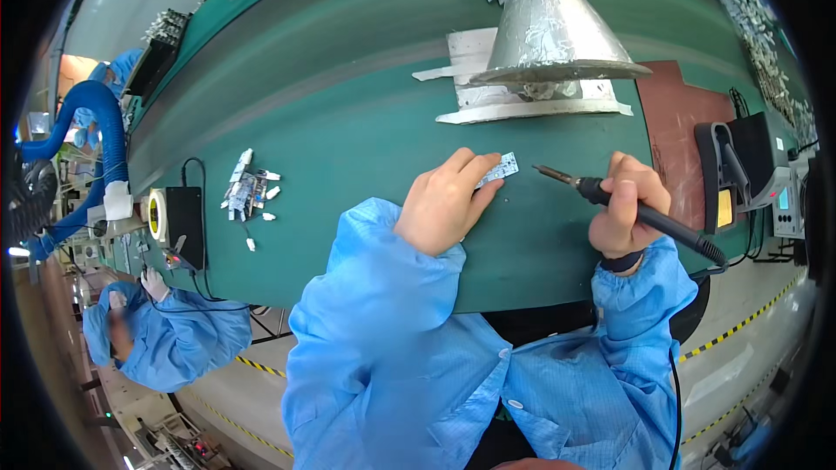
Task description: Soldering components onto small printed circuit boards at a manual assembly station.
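Note:
My left hand (446, 200) presses down on a small white circuit strip (499, 169) lying on the green table (348, 122); the fingers cover most of the strip. My right hand (627, 204) grips a black soldering iron (601, 193) like a pen, its metal tip pointing left. The tip hovers a short way to the right of the strip, apart from it. Both forearms wear light blue sleeves.
A foil-wrapped extraction hood (550, 22) hangs over white plates behind the strip. A soldering station and iron stand (740, 178) sit at the right by a brown mat (679, 122). A pile of small white parts (248, 191) and a black box (185, 226) lie left. A person in blue (165, 335) works lower left.

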### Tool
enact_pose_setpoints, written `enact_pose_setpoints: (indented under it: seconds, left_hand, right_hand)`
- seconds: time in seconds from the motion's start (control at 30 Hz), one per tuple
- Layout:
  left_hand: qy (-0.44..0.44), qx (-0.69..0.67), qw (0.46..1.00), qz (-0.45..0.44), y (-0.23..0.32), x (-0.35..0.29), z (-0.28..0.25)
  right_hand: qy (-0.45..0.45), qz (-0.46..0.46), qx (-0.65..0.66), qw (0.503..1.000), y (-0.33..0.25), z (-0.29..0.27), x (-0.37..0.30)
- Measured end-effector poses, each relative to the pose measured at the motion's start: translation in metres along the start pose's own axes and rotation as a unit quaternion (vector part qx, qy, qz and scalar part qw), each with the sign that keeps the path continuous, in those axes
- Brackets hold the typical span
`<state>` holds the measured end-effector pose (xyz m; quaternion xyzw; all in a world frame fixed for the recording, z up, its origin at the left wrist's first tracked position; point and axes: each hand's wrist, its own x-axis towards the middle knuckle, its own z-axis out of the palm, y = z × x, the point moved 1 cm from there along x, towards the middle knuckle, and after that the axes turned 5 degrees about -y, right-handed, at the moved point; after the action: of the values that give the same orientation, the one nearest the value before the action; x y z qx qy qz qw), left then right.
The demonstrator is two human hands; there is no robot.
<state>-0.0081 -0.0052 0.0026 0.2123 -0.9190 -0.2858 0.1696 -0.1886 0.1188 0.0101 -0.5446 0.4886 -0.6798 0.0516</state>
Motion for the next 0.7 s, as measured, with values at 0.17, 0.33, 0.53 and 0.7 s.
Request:
enact_pose_setpoints:
  seconds: [0.17,0.33,0.53,0.7]
  left_hand:
    - [0.008,-0.002,1.0,-0.021,-0.003,0.009,0.004]
    - [0.0,-0.014,0.999,-0.029,-0.006,0.006,0.009]
    - [0.004,-0.003,1.0,-0.026,-0.006,0.005,0.011]
    - [0.005,-0.004,1.0,-0.026,-0.005,0.006,0.01]
  right_hand:
    - [-0.061,-0.016,-0.003,0.998,0.009,0.007,0.002]
    - [-0.069,0.014,-0.015,0.997,0.018,0.011,-0.006]
    - [-0.078,0.027,-0.023,0.996,0.022,0.009,-0.008]
    - [-0.079,0.035,-0.024,0.996,0.022,0.011,-0.008]
